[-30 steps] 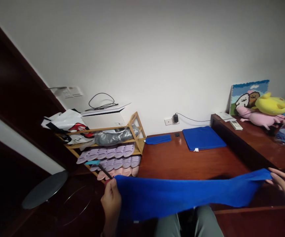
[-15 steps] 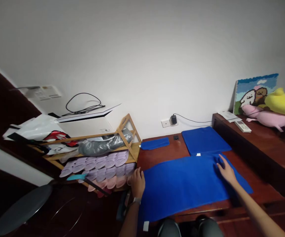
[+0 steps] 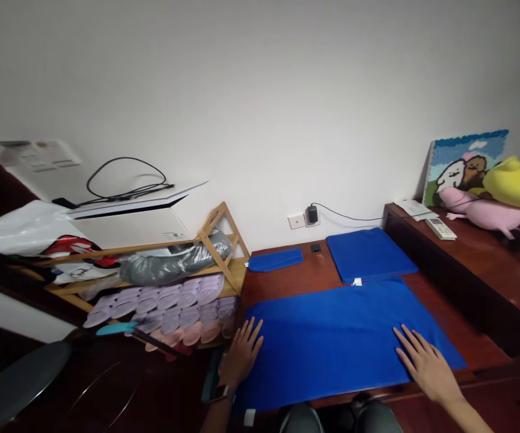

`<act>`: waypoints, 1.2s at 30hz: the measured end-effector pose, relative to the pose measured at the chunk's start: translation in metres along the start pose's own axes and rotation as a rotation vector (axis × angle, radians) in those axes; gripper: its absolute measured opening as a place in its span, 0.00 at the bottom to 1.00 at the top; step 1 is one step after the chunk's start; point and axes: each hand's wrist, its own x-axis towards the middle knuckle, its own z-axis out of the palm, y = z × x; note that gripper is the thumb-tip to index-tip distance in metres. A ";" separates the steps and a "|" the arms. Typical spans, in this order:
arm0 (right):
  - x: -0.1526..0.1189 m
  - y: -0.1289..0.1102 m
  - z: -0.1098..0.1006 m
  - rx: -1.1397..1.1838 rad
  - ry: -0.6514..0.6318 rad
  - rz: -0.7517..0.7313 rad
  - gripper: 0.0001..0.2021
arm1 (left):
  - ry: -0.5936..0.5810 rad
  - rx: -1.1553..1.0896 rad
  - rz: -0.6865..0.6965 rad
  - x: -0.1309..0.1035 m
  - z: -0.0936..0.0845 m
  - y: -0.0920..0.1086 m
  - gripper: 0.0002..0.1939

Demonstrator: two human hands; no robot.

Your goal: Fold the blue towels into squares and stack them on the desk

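A large blue cloth [image 3: 332, 343] lies spread over the front of the reddish-brown desk [image 3: 273, 291], its white tag hanging at the lower left corner. My left hand [image 3: 241, 352] rests on the cloth's left edge, fingers spread. On the right part of the cloth, my right hand [image 3: 426, 364] lies flat with its fingers apart. Neither hand holds anything. Behind the cloth sit a folded blue cloth [image 3: 370, 255] at the right and a small narrow folded one [image 3: 275, 260] at the left.
Left of the desk stands a wooden rack [image 3: 237, 273] with lilac and pink slippers [image 3: 169, 297] and a white box [image 3: 133, 228]. A raised surface at the right bears a remote [image 3: 440, 228], a pink plush [image 3: 485, 211] and a picture [image 3: 464, 165]. A charger [image 3: 312, 213] is plugged into the wall.
My right hand has moved toward the front edge and flattened. My left hand's fingers have spread over the cloth's left edge. The cloth looks flatter, and the view has shifted slightly.
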 end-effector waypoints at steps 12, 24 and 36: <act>0.001 0.026 -0.005 -0.102 -0.006 -0.028 0.34 | 0.118 0.175 0.113 -0.050 0.025 0.012 0.27; 0.147 -0.033 -0.001 -0.059 -0.172 -0.177 0.31 | 0.074 0.141 0.061 0.063 0.027 0.005 0.26; 0.164 0.052 0.021 -0.264 -0.223 0.031 0.34 | 0.077 0.164 -0.020 0.067 0.032 -0.025 0.31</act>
